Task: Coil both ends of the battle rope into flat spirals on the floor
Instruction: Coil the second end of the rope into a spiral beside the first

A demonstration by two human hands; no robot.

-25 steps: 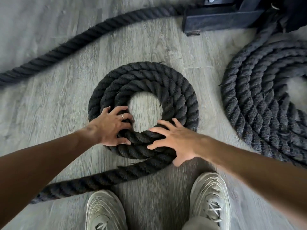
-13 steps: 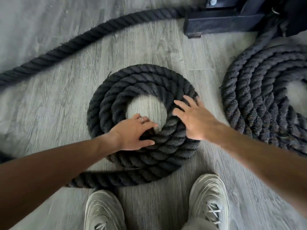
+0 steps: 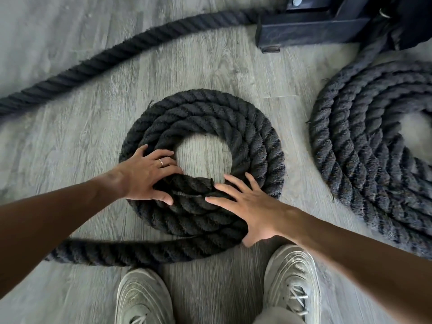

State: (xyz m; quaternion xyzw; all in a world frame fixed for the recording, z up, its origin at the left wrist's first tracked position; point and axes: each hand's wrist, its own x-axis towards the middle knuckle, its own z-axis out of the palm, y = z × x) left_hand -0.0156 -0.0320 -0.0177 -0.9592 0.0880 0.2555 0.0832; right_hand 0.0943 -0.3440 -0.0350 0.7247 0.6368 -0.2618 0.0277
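Observation:
A thick black battle rope lies in a flat spiral (image 3: 254, 134) on the grey floor in front of me, with a bare round gap in its middle. My left hand (image 3: 145, 174) grips the inner turn at the spiral's near left, fingers curled on the rope. My right hand (image 3: 247, 204) lies flat with spread fingers on the near right turns, pressing on them. The rope end (image 3: 208, 182) shows between my hands. A loose length (image 3: 131, 252) trails left from the spiral's near edge. A second, larger spiral (image 3: 364, 155) lies at the right.
A black metal frame base (image 3: 311, 29) stands at the top right, and the rope (image 3: 98, 61) runs from it diagonally to the left edge. My two grey shoes (image 3: 289, 288) stand just behind the spiral. The floor is grey wood-look planking.
My right hand has come back from the spiral's right side to its near edge. My left hand has shifted left along the inner turn. The loose length has drawn closer around the spiral.

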